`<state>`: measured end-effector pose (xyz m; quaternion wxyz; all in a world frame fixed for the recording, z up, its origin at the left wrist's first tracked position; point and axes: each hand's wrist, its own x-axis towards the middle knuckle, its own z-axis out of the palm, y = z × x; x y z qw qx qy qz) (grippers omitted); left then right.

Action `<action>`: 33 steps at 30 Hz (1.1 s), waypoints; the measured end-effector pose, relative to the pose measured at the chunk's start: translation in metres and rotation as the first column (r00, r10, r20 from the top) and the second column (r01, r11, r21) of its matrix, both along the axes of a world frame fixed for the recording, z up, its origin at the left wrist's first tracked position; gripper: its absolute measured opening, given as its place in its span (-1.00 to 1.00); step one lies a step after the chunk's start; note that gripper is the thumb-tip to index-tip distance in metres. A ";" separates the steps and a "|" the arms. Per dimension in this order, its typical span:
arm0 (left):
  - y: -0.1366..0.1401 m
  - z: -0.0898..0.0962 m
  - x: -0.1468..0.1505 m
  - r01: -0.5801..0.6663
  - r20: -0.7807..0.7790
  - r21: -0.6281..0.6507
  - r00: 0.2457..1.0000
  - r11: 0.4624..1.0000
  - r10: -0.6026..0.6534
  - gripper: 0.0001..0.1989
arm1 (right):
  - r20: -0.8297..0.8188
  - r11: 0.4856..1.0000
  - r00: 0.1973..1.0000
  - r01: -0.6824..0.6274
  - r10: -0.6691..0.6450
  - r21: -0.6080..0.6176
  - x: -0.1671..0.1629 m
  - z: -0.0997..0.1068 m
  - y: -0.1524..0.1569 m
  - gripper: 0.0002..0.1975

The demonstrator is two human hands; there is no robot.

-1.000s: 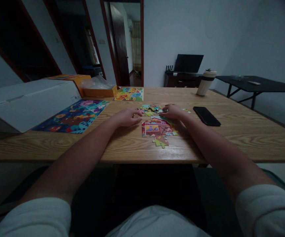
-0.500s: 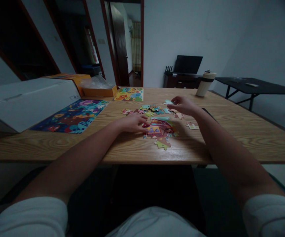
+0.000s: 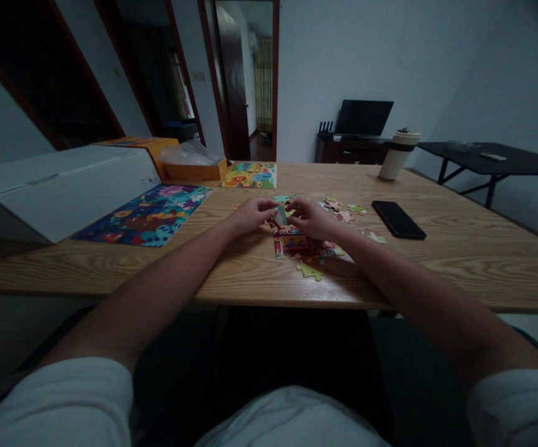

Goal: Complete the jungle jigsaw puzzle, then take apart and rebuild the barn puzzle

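Above the red barn part of a joined jigsaw puzzle (image 3: 292, 243), a pale grey-green puzzle piece (image 3: 280, 216) is raised between my two hands. My left hand (image 3: 253, 215) pinches its left side with thumb and fingers. From the right, my right hand (image 3: 312, 218) has its fingertips closed at the piece's other edge, and its palm and wrist cover part of the barn. A yellow-green piece (image 3: 312, 269) sits at the near side of the joined part. Loose pieces (image 3: 333, 204) lie beyond my hands, partly hidden by them.
A black phone (image 3: 398, 220) lies to the right, with a cream tumbler (image 3: 399, 155) behind it. On the left are a dark picture sheet (image 3: 148, 214), a white box (image 3: 73, 186) and an orange tray (image 3: 194, 171). A yellow picture card (image 3: 250, 175) lies farther back.
My right hand has come left and nearer from the far loose pieces, bringing a pale piece to my left hand. My left hand has lifted off the barn's left edge. The phone is now uncovered.
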<state>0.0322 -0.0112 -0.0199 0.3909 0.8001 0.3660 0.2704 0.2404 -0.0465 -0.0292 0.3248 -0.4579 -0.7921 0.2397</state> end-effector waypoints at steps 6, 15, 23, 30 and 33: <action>0.001 -0.003 0.004 -0.053 0.026 0.000 0.998 0.999 0.053 -0.79 | -0.018 0.998 0.999 -0.027 0.026 -0.054 0.005 0.007 0.002 -0.85; -0.003 -0.008 -0.001 -0.005 -0.251 0.331 0.964 0.943 0.093 -0.45 | -0.122 0.991 0.984 0.125 -0.130 -0.041 0.007 -0.009 0.026 -0.74; -0.003 -0.006 -0.002 0.120 -0.519 0.554 0.824 0.824 0.228 -0.66 | 0.205 0.990 0.969 0.133 -0.138 0.038 0.008 -0.016 0.028 -0.81; 0.002 -0.011 -0.004 0.239 -0.568 0.571 0.806 0.785 0.168 -0.67 | 0.329 0.996 0.942 0.086 -0.071 -0.032 0.016 -0.005 0.018 -0.78; 0.004 -0.013 -0.005 0.285 -0.589 0.552 0.799 0.784 0.125 -0.67 | 0.383 0.997 0.922 0.077 -0.061 -0.027 0.016 -0.001 0.016 -0.77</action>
